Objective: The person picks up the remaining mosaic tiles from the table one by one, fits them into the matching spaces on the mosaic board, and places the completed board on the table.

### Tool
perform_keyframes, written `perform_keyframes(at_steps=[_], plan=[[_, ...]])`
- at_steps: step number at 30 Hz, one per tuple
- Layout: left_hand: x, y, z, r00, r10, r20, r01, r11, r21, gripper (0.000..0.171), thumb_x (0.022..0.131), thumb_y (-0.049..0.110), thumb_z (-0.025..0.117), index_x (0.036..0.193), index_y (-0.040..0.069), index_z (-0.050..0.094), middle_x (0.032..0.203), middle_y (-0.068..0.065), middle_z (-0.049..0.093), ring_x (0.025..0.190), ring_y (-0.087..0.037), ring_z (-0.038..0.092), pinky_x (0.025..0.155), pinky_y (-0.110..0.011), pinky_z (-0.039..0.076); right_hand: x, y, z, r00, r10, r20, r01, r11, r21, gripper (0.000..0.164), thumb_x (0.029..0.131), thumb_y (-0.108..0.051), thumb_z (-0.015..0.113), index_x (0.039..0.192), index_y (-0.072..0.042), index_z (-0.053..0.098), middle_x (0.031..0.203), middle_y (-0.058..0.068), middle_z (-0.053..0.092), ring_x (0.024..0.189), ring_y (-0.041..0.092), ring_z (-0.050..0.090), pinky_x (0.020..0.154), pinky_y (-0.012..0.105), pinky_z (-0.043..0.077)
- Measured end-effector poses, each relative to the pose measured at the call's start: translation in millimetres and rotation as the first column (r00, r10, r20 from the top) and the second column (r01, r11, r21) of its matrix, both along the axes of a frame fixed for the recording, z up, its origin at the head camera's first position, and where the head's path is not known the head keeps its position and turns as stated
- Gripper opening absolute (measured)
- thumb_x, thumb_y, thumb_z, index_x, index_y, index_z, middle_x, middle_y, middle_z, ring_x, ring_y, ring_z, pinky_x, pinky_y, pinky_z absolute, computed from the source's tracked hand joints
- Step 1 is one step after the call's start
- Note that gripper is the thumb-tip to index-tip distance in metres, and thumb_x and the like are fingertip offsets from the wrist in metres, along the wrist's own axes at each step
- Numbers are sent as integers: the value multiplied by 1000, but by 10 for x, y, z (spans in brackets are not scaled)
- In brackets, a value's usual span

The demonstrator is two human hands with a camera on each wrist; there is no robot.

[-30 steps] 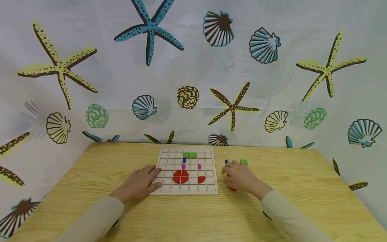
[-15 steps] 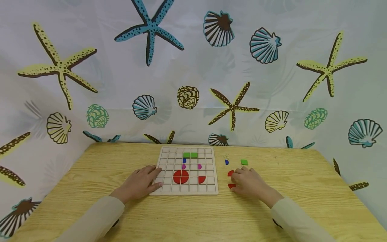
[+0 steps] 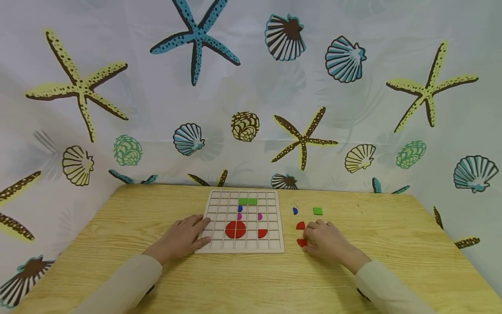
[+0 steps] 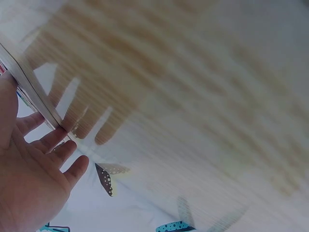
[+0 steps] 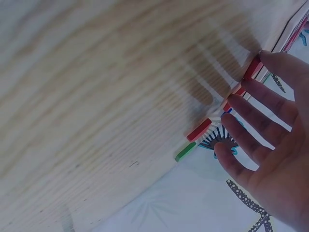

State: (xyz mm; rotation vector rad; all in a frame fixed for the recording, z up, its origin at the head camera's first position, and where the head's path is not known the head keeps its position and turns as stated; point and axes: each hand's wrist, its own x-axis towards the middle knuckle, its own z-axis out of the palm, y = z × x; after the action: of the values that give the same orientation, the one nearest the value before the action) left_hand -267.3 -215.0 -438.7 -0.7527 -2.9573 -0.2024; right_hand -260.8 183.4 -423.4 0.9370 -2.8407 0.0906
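My left hand (image 3: 182, 237) rests over the left edge of a white grid board (image 3: 270, 200), its fingers extended and thumb near the front corner. On the board lie a red disc made of quarter pieces (image 3: 235, 229), another red quarter piece (image 3: 262, 233), pink half discs (image 3: 260, 216), a blue half disc (image 3: 240, 209) and green squares (image 3: 248, 201). Right of the board, my right hand (image 3: 327, 242) lies low with fingers fairly straight, fingertips at loose red pieces (image 3: 301, 243). In the right wrist view, the thumb and index tips meet a red piece (image 5: 252, 67).
Beyond the right hand lie a loose blue half disc (image 3: 295, 211) and a green square (image 3: 317, 211). Another red piece (image 5: 199, 129) shows beside the fingers in the right wrist view. A shell-patterned curtain (image 3: 251, 87) encloses the wooden table (image 3: 235, 279).
My right hand has shifted right, uncovering the blue half disc and red pieces; it has barely moved in the last half second. My left hand stays on the board.
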Motion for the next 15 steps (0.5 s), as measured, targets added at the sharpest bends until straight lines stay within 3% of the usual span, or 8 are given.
perform_keyframes(at_steps=[6, 15], plan=[[6, 4, -3, 1000, -9, -22, 9, 1000, 10, 57, 91, 42, 52, 133, 4, 45, 134, -21, 44, 124, -38, 41, 95, -58, 35, 2, 3, -13, 1000, -2, 8, 2, 1000, -5, 17, 79, -31, 70, 84, -16, 64, 84, -5, 59, 77, 13, 47, 67, 34, 40], [18, 4, 20, 1000, -7, -1, 7, 1000, -2, 57, 92, 40, 51, 135, 4, 43, 135, -21, 43, 126, -38, 39, 97, -57, 34, -12, -8, 1, 1000, -11, 19, 11, 1000, -7, 17, 78, -31, 71, 84, -16, 65, 85, -5, 60, 77, 13, 47, 68, 35, 42]])
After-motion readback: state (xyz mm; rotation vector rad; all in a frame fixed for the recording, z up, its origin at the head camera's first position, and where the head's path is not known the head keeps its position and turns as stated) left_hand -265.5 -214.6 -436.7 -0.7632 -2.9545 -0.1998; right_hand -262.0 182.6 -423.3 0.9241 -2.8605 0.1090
